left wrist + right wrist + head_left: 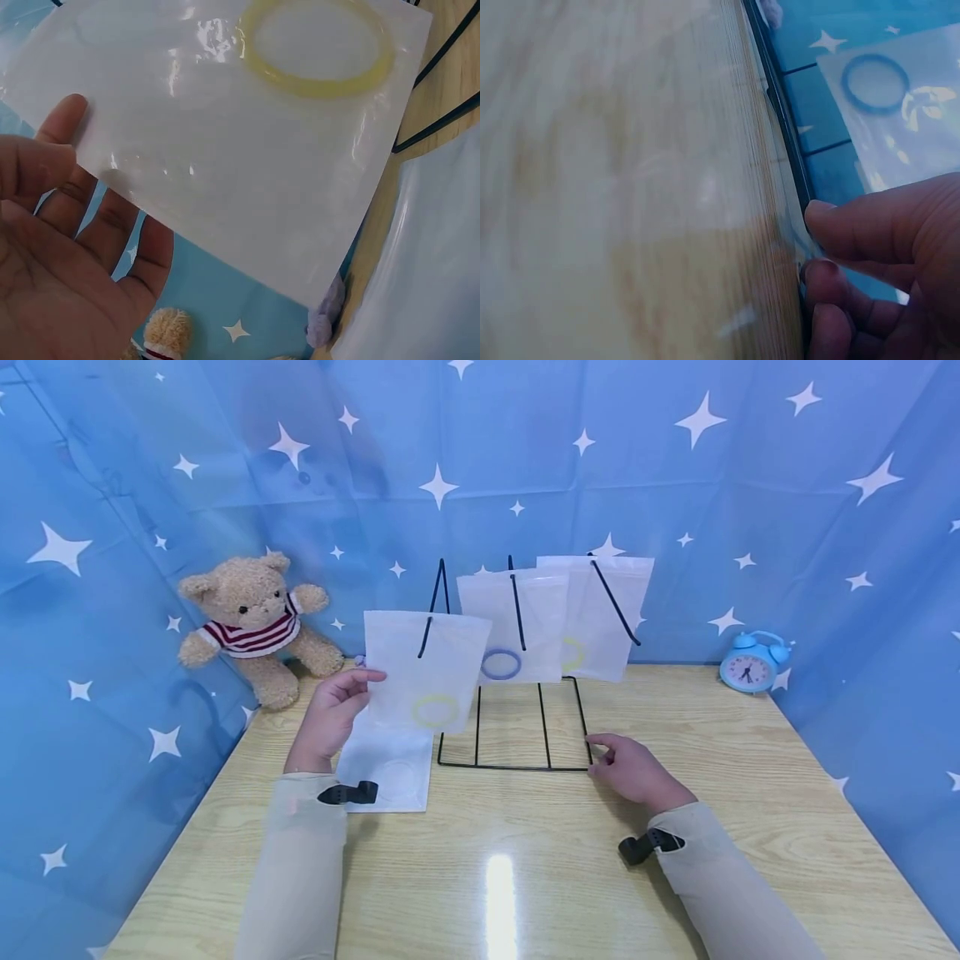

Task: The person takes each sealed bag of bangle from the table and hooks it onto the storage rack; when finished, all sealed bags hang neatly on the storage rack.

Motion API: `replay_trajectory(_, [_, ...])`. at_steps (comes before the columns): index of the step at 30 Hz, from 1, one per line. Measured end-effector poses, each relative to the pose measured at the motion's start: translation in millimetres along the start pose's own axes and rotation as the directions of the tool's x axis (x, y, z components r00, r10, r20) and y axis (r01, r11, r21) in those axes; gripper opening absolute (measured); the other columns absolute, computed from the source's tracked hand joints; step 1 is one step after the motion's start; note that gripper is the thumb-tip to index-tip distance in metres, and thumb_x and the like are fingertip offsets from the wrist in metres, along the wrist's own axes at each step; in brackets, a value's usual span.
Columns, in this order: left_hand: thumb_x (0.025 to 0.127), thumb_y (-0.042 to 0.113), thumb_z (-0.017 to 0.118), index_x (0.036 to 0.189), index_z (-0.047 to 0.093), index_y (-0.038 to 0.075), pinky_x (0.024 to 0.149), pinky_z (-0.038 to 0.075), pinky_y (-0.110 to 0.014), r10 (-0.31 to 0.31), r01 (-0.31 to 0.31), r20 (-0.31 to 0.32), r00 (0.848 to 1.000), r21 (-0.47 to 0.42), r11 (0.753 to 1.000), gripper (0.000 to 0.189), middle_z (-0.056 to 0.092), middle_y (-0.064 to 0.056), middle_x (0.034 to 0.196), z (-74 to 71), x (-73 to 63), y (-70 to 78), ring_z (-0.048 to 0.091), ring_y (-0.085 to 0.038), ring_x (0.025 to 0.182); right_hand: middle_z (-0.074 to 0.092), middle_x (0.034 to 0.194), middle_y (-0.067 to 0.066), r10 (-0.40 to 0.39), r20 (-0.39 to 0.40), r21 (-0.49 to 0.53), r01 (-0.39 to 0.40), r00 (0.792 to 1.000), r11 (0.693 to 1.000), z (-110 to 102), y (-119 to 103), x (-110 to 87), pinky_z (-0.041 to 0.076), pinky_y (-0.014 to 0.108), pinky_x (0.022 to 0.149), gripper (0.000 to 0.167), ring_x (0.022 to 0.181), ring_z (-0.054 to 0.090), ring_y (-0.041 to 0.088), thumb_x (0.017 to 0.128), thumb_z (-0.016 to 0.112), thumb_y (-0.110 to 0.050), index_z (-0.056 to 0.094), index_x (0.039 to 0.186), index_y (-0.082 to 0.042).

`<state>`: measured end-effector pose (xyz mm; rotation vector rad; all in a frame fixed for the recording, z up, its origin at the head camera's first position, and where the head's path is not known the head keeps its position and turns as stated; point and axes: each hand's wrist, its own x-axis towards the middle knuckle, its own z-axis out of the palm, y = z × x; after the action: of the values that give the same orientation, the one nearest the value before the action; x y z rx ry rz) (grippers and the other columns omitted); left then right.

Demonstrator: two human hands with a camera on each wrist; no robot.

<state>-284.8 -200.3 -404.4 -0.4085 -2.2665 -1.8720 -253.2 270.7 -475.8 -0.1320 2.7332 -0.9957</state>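
A black wire rack stands on the table with three white pouches on its prongs. On the left prong hangs a pouch with a yellow ring outline. My left hand is at this pouch's left edge; its index fingertip overlaps the front face, the thumb tip lies close by, and other fingers spread along the edge. Right of it hang a pouch with a blue ring and one with a yellow mark. My right hand pinches the rack's base at its front right corner between thumb and fingers.
Another white pouch lies on the table by the left forearm, partly behind the hanging one. A teddy bear in a striped top sits at the back left. A blue alarm clock stands at the back right, before a starry curtain.
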Motion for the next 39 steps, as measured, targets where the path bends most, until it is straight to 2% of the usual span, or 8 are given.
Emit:
replay_trajectory(6, [0.102,-0.01,0.048,0.132,0.067,-0.008,0.099,0.044,-0.024,-0.036,0.035,0.051,0.998,0.015,0.999,0.035,0.066,0.0,0.13,3.1,1.0,-4.2,0.051,-0.017,0.114,0.067,0.104,0.012,-0.004,0.002,0.006,0.004,1.0,1.0,0.2,0.8,0.8,0.046,0.035,0.063,0.057,0.076,0.056,0.022,0.102,0.066,-0.016,0.049,0.156,-0.004])
replay_trajectory(11, [0.104,-0.006,0.05,0.132,0.069,-0.005,0.115,0.039,-0.044,-0.068,0.06,0.13,0.989,0.06,0.996,0.034,0.061,-0.015,0.146,2.3,1.6,-10.2,0.05,-0.024,0.135,0.067,0.104,0.012,-0.009,-0.001,0.002,0.009,1.0,1.0,-0.7,-0.8,0.1,0.046,0.035,0.064,0.058,0.078,0.056,0.022,0.102,0.067,-0.016,0.049,0.155,-0.004])
replay_trajectory(16, [0.106,-0.001,0.051,0.137,0.067,-0.004,0.122,0.028,-0.057,-0.144,0.134,0.259,0.955,0.058,0.989,0.035,0.051,-0.018,0.158,0.1,2.3,-20.5,0.036,-0.033,0.154,0.067,0.105,0.012,-0.015,-0.002,-0.003,0.015,1.0,1.0,-1.6,-1.6,-0.6,0.046,0.035,0.065,0.058,0.08,0.057,0.022,0.101,0.067,-0.016,0.049,0.155,-0.003])
replay_trajectory(20, [0.107,0.001,0.05,0.141,0.063,-0.005,0.118,0.038,-0.057,-0.21,0.199,0.328,0.921,0.068,0.978,0.037,0.047,-0.016,0.162,-0.7,3.1,-29.5,0.036,-0.035,0.153,0.067,0.105,0.012,-0.01,-0.009,-0.012,0.01,1.0,1.0,-0.5,-0.8,1.2,0.047,0.035,0.066,0.057,0.081,0.057,0.022,0.102,0.066,-0.015,0.05,0.155,-0.004])
replay_trajectory(26, [0.109,0.001,0.047,0.142,0.062,-0.005,0.103,0.056,-0.055,-0.244,0.233,0.361,0.9,0.074,0.97,0.036,0.046,-0.018,0.162,0.1,3.5,-31.2,0.043,-0.044,0.146,0.068,0.104,0.011,-0.014,-0.012,-0.017,0.013,1.0,1.0,0.7,-0.8,0.7,0.046,0.034,0.065,0.057,0.079,0.057,0.022,0.102,0.067,-0.015,0.05,0.155,-0.004])
replay_trajectory(32, [0.11,0.003,0.047,0.136,0.068,-0.001,0.083,0.061,-0.038,-0.264,0.238,0.334,0.905,0.117,0.964,0.034,0.051,-0.016,0.158,0.6,4.5,-33.5,0.054,-0.031,0.127,0.068,0.102,0.011,-0.017,-0.011,-0.014,0.017,1.0,1.0,0.6,-0.6,0.4,0.045,0.035,0.065,0.056,0.077,0.056,0.022,0.102,0.066,-0.015,0.05,0.155,-0.004])
replay_trajectory(35, [0.11,0.003,0.046,0.135,0.07,0.0,0.078,0.062,-0.036,-0.256,0.227,0.311,0.915,0.127,0.965,0.034,0.052,-0.015,0.157,0.7,4.3,-35.1,0.054,-0.024,0.123,0.068,0.102,0.011,-0.013,-0.01,-0.015,0.012,1.0,1.0,0.5,-0.8,0.3,0.046,0.035,0.065,0.056,0.077,0.056,0.022,0.103,0.066,-0.015,0.05,0.155,-0.004])
replay_trajectory(39, [0.11,0.002,0.045,0.136,0.068,0.0,0.079,0.064,-0.038,-0.242,0.227,0.286,0.927,0.086,0.97,0.035,0.051,-0.015,0.157,1.9,3.3,-35.8,0.052,-0.025,0.125,0.067,0.103,0.011,-0.005,-0.007,-0.01,0.005,1.0,1.0,0.7,-1.1,0.0,0.046,0.035,0.065,0.056,0.078,0.056,0.022,0.102,0.066,-0.015,0.05,0.155,-0.004])
